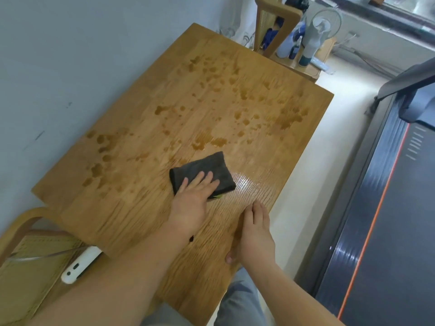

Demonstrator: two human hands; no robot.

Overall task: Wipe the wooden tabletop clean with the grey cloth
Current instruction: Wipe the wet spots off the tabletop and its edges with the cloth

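Note:
The wooden tabletop (131, 208) fills the middle of the view and carries many dark wet spots over its far and left parts. A folded grey cloth (207, 169) lies flat on it near the centre right. My left hand (191, 200) presses down on the cloth's near edge, fingers spread over it. To the right, my right hand (255, 229) rests flat on the bare wood at the table's right edge, holding nothing. A shiny damp streak lies just right of the cloth.
A pale wall runs along the table's left side. A wooden chair (26, 250) with a white device (80, 264) on its seat stands at the near left. Another chair (273, 29), bottles and a small fan (322, 27) stand beyond the far end. A dark treadmill (386, 208) lies at right.

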